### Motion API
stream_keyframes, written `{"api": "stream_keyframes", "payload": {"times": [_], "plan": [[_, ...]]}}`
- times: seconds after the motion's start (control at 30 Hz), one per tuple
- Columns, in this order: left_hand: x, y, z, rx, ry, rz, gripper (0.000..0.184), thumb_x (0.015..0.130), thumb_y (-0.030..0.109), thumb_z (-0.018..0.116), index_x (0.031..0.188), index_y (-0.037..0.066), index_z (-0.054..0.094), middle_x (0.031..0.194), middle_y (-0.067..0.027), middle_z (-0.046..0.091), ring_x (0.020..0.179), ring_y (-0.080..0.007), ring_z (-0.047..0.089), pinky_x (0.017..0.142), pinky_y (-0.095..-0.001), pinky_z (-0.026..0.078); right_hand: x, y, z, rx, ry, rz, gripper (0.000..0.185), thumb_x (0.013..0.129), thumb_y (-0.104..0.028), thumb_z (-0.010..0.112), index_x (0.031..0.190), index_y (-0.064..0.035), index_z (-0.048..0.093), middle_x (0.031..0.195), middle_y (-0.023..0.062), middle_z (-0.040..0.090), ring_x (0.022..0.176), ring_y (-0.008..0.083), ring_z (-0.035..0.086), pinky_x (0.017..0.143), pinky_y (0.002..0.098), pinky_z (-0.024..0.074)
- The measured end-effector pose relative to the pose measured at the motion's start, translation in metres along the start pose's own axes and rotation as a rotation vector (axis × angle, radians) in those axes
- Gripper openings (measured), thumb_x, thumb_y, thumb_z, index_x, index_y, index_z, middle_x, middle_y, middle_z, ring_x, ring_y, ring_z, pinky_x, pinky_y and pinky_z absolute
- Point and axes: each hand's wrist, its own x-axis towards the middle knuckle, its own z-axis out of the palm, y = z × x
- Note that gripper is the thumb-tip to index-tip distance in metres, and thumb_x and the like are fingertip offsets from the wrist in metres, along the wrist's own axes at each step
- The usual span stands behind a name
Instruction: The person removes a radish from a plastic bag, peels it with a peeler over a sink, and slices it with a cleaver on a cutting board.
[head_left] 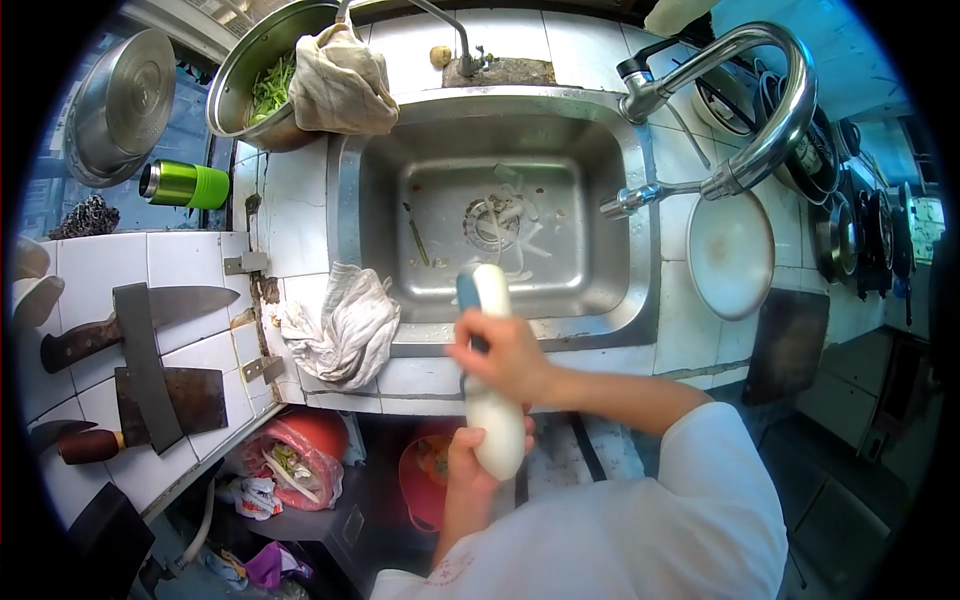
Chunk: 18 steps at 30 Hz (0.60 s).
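A long white radish [500,430] points from near my body toward the sink. My left hand [475,460] is wrapped round its lower end. My right hand [510,358] is closed on a blue tool [467,292], which looks like a peeler and lies along the radish's upper left side; motion blurs it, and the fingers hide part of its handle. Beyond the radish's tip, white peel strips [515,210] lie around the drain in the steel sink [400,160].
A chrome faucet [785,110] arches over the sink's right side. Crumpled cloth [350,325] lies at its front left corner. Knives [190,300] hang or lie on white tiles at left. A pot [230,95] with greens stands back left; a white lid [730,255] is at right.
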Motion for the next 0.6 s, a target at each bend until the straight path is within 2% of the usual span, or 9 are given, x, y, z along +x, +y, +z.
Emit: {"api": "stream_keyframes", "payload": {"times": [0.03,0.1,0.17,0.27,0.33,0.4,0.47,0.57,0.6], "plan": [[0.0,0.001,-0.002,0.014,-0.021,-0.007,0.072,0.07,0.02,0.062,0.133,0.0,0.035,0.124,-0.0196,0.049,0.108,-0.031,0.054,0.086,-0.0428,0.051,0.015,0.021,0.001,-0.041,0.099,-0.069,0.015,0.078,-0.015,0.067,0.077,-0.0062,0.055,0.062,0.0044,0.055,0.054,0.012,0.053,0.051,0.0276,0.0418],[-0.002,0.0,-0.002,0.027,-0.045,-0.016,0.072,0.07,0.02,0.062,0.133,0.0,0.035,0.123,-0.0203,0.049,0.106,-0.0308,0.055,0.085,-0.0424,0.052,0.078,0.07,-0.018,-0.193,0.339,-0.055,0.015,0.079,-0.014,0.066,0.075,-0.006,0.054,0.062,0.0049,0.057,0.054,0.0124,0.054,0.05,0.029,0.0414],[-0.002,-0.001,0.003,0.025,-0.029,0.01,0.073,0.07,0.02,0.063,0.133,-0.001,0.034,0.121,-0.0215,0.05,0.102,-0.0306,0.056,0.083,-0.0412,0.052,0.124,0.109,-0.046,-0.534,0.458,-0.046,0.015,0.08,-0.018,0.064,0.077,-0.0076,0.054,0.062,0.008,0.06,0.057,0.0269,0.06,0.052,0.0372,0.0435],[-0.002,-0.002,0.001,0.13,-0.017,0.049,0.072,0.072,0.022,0.064,0.133,-0.002,0.033,0.12,-0.0217,0.05,0.102,-0.0298,0.056,0.082,-0.0386,0.053,0.117,0.081,-0.053,-0.401,0.492,-0.053,0.015,0.08,-0.018,0.065,0.077,-0.0076,0.054,0.061,0.0076,0.058,0.055,0.0244,0.058,0.053,0.0355,0.0426],[-0.007,-0.005,0.003,0.086,0.015,0.043,0.072,0.073,0.021,0.066,0.132,-0.003,0.034,0.12,-0.0215,0.048,0.104,-0.0301,0.055,0.083,-0.0403,0.053,0.079,0.044,-0.04,-0.14,0.387,-0.005,0.017,0.078,-0.014,0.068,0.074,-0.0062,0.053,0.061,0.0008,0.053,0.055,0.0094,0.048,0.051,0.0269,0.0384],[0.0,-0.003,0.007,0.071,0.002,0.05,0.067,0.075,0.02,0.07,0.128,-0.004,0.037,0.119,-0.0212,0.048,0.104,-0.03,0.055,0.085,-0.0421,0.054,0.034,0.019,-0.025,-0.03,0.195,-0.016,0.018,0.078,-0.015,0.069,0.074,-0.0068,0.054,0.062,-0.0019,0.051,0.058,0.007,0.045,0.053,0.0241,0.0374],[-0.002,-0.004,0.006,0.128,0.055,0.053,0.068,0.075,0.02,0.067,0.13,-0.003,0.036,0.119,-0.0202,0.05,0.102,-0.0293,0.056,0.084,-0.0409,0.053,-0.01,-0.011,-0.014,0.0,-0.089,0.128,0.017,0.076,-0.015,0.07,0.075,-0.0074,0.055,0.064,-0.001,0.052,0.06,0.0064,0.046,0.054,0.0235,0.0379],[-0.003,-0.003,0.003,0.195,0.09,0.04,0.067,0.074,0.018,0.065,0.131,-0.002,0.035,0.118,-0.0194,0.052,0.1,-0.0284,0.058,0.082,-0.0398,0.053,-0.015,-0.009,-0.006,-0.078,-0.072,0.122,0.017,0.077,-0.017,0.068,0.076,-0.0065,0.055,0.063,0.0033,0.054,0.056,0.011,0.051,0.052,0.027,0.0399],[-0.004,-0.003,0.002,0.198,0.063,0.034,0.067,0.073,0.016,0.065,0.13,-0.002,0.036,0.118,-0.0195,0.052,0.1,-0.0282,0.058,0.081,-0.0399,0.053,0.005,0.013,-0.006,-0.065,0.052,0.07,0.017,0.077,-0.018,0.068,0.075,-0.0066,0.055,0.061,0.0039,0.054,0.054,0.0126,0.051,0.051,0.0286,0.0401]]}}
